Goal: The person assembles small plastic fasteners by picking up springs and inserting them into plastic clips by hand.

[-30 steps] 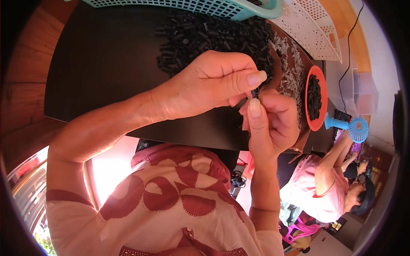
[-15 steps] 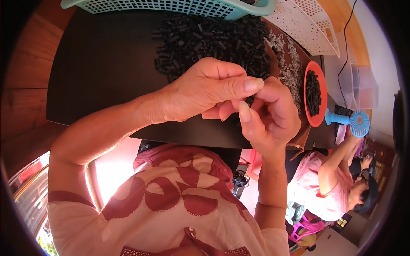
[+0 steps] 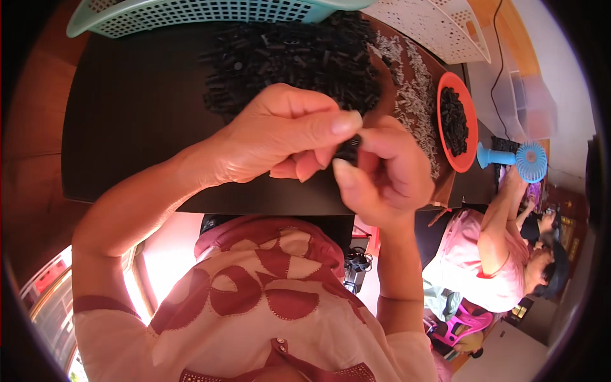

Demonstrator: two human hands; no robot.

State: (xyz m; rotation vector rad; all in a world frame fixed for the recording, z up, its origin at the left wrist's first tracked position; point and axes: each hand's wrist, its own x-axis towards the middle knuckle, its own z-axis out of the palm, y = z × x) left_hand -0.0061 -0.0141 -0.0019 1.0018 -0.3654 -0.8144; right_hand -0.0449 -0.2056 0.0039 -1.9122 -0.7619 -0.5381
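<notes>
My right hand (image 3: 391,172) pinches a small black plastic piece (image 3: 348,148) between thumb and fingers. Close against it, my left hand (image 3: 280,137) is closed, with its thumb pressed to the index finger just above the piece. Whatever those left fingertips hold is too small or hidden to make out. Beyond both hands lies a heap of short black plastic pieces (image 3: 286,60) on the dark table (image 3: 127,121). Right of the heap, many tiny clear pieces (image 3: 414,92) are scattered over a brown cloth.
An orange-red bowl (image 3: 473,118) of black pieces stands to the right, near a blue handheld fan (image 3: 531,162). A teal basket (image 3: 210,14) and a white perforated basket (image 3: 439,28) line the far edge. At the right sits a co-worker in pink (image 3: 490,235).
The whole view has shifted slightly, moving table things left and up. More of the black piece now shows between my hands, which stay close together.
</notes>
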